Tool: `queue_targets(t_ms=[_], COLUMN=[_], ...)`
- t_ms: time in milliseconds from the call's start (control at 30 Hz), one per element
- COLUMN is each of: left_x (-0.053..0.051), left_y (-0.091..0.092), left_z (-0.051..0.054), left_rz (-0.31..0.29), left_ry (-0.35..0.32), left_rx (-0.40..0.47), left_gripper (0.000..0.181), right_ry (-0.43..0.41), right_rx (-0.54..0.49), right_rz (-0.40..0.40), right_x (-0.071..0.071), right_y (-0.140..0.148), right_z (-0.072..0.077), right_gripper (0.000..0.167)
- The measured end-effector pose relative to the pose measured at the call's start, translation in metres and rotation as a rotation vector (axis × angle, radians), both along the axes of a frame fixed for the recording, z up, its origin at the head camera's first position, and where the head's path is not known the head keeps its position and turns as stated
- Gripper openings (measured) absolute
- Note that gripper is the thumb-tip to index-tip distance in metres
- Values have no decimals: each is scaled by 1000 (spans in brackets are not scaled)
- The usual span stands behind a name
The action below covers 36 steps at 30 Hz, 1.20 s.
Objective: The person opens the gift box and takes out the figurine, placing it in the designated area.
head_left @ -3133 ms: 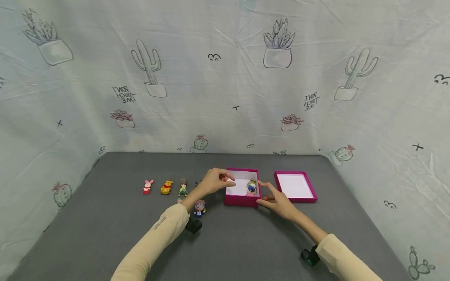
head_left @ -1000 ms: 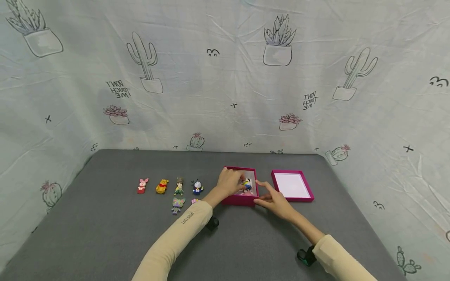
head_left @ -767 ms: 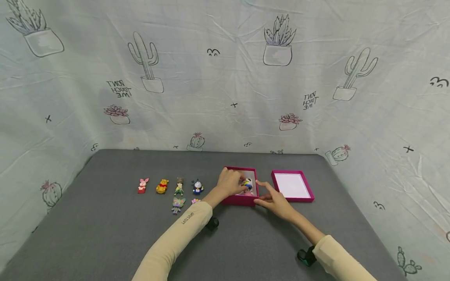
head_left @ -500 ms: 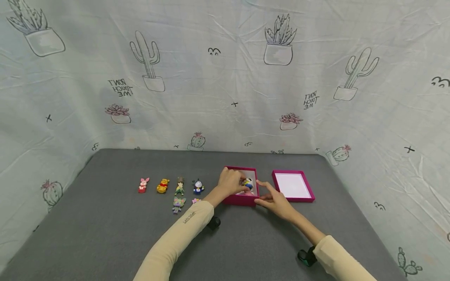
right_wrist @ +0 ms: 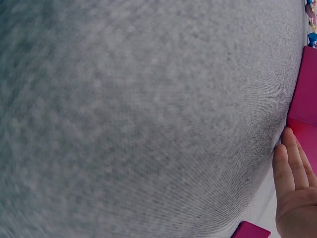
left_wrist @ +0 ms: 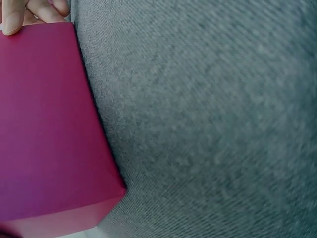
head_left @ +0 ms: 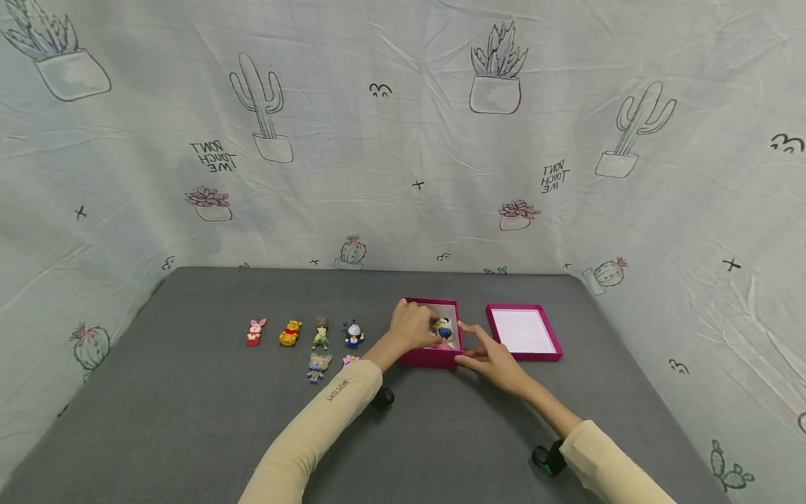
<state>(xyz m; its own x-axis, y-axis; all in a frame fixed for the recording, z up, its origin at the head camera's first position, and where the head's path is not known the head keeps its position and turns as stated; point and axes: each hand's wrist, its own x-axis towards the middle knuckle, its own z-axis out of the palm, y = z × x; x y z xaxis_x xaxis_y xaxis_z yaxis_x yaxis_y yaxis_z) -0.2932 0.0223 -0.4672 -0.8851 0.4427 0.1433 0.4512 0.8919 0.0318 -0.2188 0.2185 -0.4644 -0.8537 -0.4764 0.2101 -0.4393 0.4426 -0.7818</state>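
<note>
In the head view, a magenta box [head_left: 430,359] with a white inside stands on the grey table. My left hand [head_left: 411,325] reaches over its left side, thumb and fingers curled round a small blue-and-yellow toy figurine [head_left: 443,328] inside. Something pink [head_left: 446,344] lies below that figurine. My right hand [head_left: 494,360] touches the box's right side with thumb and index finger extended. In the right wrist view, straight fingers [right_wrist: 292,158] meet the box's wall [right_wrist: 303,101]. Fingers [left_wrist: 12,17] also touch the box [left_wrist: 44,124] in the left wrist view, where the figurine is hidden.
A magenta-rimmed lid [head_left: 524,332] lies right of the box. Left stand a piglet figurine [head_left: 255,332], a yellow bear figurine [head_left: 290,334], a green-clothed figurine [head_left: 321,333], a blue-and-white figurine [head_left: 354,334] and a greenish cat figurine [head_left: 318,367]. A pink figurine [head_left: 350,359] is partly behind the left sleeve.
Since about three seconds ago, my left hand has moved right and down into the box, onto the figurine. Over the last second both hands have stayed nearly still.
</note>
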Motion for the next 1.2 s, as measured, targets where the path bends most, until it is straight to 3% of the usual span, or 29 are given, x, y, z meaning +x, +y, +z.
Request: queue_targets(t_ms=[233,400,633,833,1200], left_x=[-1,-2,-5,-5,-6], left_y=[2,4,2,-3,-2], left_z=[1,3,7,14,12], left_rz=[-2,15,26,19,4], left_ry=[10,-4,-62,-129,-92], left_rx=[27,36,42,2,-1], left_gripper=[42,44,46,49,49], right_ry=[17,-6,-12,-25,-41], right_rx=[-1,-8,0,8,15], right_rz=[-4,3,-3,0,-15], right_x=[-15,-19,-19,-5,-3], right_y=[7,9,9,-2,-4], right_z=[-24,-26,-22,7,15], right_gripper=[62,62,63,61,60])
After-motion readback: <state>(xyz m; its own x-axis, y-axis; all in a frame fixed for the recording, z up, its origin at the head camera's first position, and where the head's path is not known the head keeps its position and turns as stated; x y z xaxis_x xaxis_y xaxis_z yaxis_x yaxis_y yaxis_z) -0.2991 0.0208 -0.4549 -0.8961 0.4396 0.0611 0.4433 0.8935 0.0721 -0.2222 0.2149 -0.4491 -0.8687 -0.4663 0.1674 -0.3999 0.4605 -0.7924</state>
